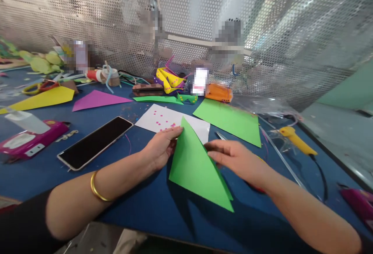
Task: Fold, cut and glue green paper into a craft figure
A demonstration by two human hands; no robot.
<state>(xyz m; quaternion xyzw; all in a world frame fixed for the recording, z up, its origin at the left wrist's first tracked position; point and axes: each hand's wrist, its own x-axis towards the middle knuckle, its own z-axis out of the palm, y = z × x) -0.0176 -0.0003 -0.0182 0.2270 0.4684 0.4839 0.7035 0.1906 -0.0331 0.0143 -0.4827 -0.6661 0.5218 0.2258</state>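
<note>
A folded sheet of green paper (194,164) is held up in front of me, its point upward and two layered corners at the lower right. My left hand (159,149) pinches its left edge near the top. At the right slanting edge, my right hand (233,158) grips the paper between thumb and fingers. Behind it lies a white sheet (147,118) with small pink dots scattered on it. Partly under my right hand are scissors (221,135), mostly hidden.
Left of my hands lies a dark-screened phone (96,143), with a magenta power strip (35,139) beyond. Yellow paper (43,99), purple paper (99,100) and a flat green sheet (230,119) lie farther back. A yellow glue gun (297,139) rests at right. Perforated metal mesh (198,9) closes off the back.
</note>
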